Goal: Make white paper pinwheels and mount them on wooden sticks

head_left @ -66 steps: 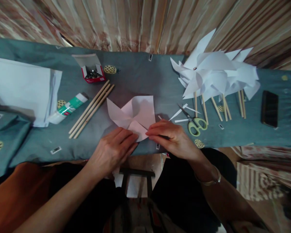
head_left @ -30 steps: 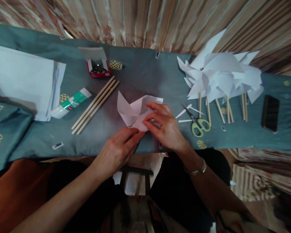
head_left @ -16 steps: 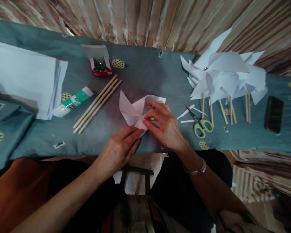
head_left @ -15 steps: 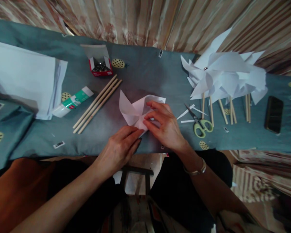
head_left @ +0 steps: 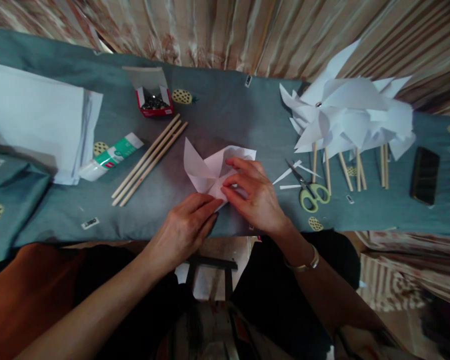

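Note:
A white paper pinwheel (head_left: 200, 172) lies at the table's front edge, its corners curled in toward the middle. My left hand (head_left: 189, 215) grips its near corner, fingers pressed together on the paper. With thumb and fingers closed near the centre, my right hand (head_left: 253, 195) holds a folded flap; the fingertips partly cover it. Left of the pinwheel lie three wooden sticks (head_left: 150, 160). Green-handled scissors (head_left: 311, 192) rest to the right of my right hand, beside thin paper strips (head_left: 285, 175).
Several finished pinwheels (head_left: 352, 110) on sticks are piled at the right, near a dark phone (head_left: 425, 175). At the left are a paper stack (head_left: 33, 115), a green-and-white glue tube (head_left: 112, 157) and an open red box (head_left: 155, 107) of metal pins. A striped curtain (head_left: 210, 35) hangs behind.
Both hands keep the same hold on the pinwheel, with hardly any finger movement. The view has shifted very slightly; nothing on the table has been moved.

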`<state>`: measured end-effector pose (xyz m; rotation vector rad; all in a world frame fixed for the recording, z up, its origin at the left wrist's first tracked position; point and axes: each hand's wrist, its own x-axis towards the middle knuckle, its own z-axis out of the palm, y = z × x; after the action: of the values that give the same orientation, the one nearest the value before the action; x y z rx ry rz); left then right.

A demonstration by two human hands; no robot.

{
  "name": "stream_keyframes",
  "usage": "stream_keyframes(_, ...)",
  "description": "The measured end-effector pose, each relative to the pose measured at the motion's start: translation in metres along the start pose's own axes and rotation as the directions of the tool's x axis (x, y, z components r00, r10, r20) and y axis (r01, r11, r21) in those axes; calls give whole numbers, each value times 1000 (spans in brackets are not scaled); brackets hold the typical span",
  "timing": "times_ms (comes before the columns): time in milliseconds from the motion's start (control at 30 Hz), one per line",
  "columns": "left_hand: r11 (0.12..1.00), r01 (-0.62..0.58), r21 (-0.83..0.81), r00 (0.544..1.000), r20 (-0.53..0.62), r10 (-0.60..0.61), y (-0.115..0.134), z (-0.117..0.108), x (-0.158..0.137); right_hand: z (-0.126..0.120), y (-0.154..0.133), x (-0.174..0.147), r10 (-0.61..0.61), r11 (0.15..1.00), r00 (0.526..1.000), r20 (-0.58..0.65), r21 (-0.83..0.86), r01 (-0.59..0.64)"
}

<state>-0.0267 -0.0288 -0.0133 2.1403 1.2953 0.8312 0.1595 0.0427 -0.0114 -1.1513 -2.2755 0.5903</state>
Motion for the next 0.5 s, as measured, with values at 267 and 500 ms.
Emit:
stream_keyframes(267,1000,-9,16,1000,1,9,-1,1,0,1,0,-2,-31,997,999,38,-71,33)
stream_keyframes(500,1000,7,-5,1000,-1,-7,0,0,1,1,-2,-2,-48,988,995,85,-144,60)
